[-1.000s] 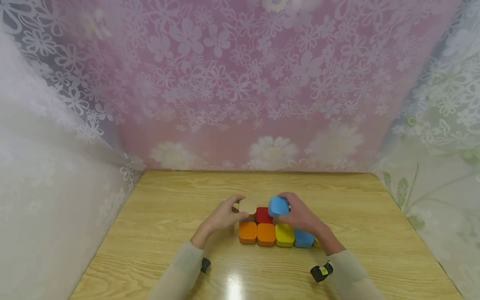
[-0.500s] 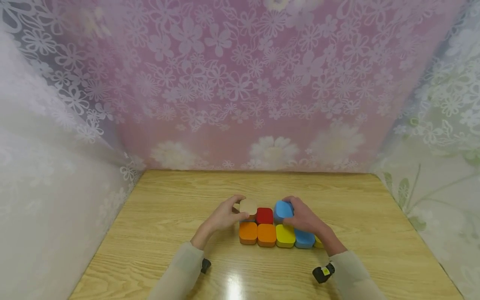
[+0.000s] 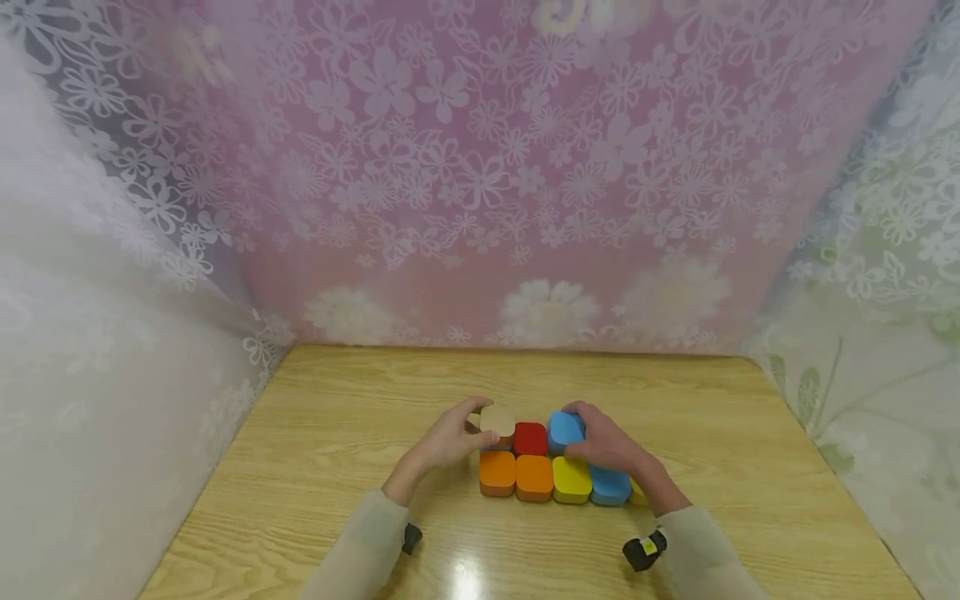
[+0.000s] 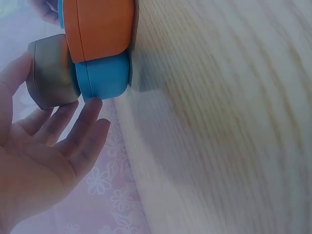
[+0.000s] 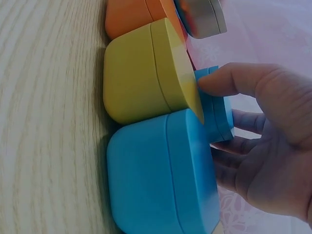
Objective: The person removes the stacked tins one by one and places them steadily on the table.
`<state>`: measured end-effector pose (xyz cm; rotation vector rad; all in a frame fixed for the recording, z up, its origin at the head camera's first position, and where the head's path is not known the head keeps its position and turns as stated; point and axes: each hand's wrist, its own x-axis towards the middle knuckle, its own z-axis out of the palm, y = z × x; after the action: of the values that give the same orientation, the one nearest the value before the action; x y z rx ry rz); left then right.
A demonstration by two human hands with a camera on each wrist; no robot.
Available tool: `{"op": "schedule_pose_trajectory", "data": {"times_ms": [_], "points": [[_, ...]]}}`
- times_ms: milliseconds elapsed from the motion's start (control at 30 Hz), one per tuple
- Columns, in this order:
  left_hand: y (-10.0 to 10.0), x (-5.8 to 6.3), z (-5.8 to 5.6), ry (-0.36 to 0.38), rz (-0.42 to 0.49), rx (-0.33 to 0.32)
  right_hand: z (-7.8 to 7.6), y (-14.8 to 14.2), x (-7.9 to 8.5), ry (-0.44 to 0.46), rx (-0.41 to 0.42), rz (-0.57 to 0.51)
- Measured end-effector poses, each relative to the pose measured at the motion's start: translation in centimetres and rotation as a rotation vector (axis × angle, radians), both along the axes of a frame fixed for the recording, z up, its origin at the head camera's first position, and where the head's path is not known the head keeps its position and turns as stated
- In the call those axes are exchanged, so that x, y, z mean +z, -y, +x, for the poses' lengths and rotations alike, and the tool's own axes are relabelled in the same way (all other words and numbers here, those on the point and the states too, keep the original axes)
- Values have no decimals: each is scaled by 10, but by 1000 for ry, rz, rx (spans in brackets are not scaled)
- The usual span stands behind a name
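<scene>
In the head view my left hand [image 3: 448, 435] holds a beige rounded-square box [image 3: 498, 420] between thumb and fingers, on top of a blue box [image 4: 105, 77] in the back row. Seen from the left wrist, two fingertips reach that blue box's side. My right hand [image 3: 611, 437] grips another blue box [image 3: 566, 431], thumb on its near side and fingers behind. This box sits just right of a red box [image 3: 530, 438] and behind a yellow box [image 5: 141, 73]. From the right wrist, its lower part is hidden by the front row.
The front row runs left to right: an orange box [image 3: 497, 473], a second orange box [image 3: 534, 477], the yellow one, a blue box [image 3: 611, 485] and a yellow edge [image 3: 637, 493] partly under my right wrist. Floral cloth [image 3: 480, 183] borders the wooden table [image 3: 337, 392] behind and at both sides.
My right hand has moved the blue box right and lowered it into the back row beside the red box. The left hand stays on the beige box. The head view has tilted slightly.
</scene>
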<state>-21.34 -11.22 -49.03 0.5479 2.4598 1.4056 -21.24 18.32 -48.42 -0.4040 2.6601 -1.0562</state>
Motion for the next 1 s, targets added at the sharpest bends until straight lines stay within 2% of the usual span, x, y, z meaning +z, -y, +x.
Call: {"op": "schedule_pose_trajectory", "data": {"times_ms": [333,1000], "points": [[1,-1,3,-7,2,3,-3,-1,-7,6,3,36],[2,-3,1,-9,-9,3,-14,-2,-6,46,64,37]]}}
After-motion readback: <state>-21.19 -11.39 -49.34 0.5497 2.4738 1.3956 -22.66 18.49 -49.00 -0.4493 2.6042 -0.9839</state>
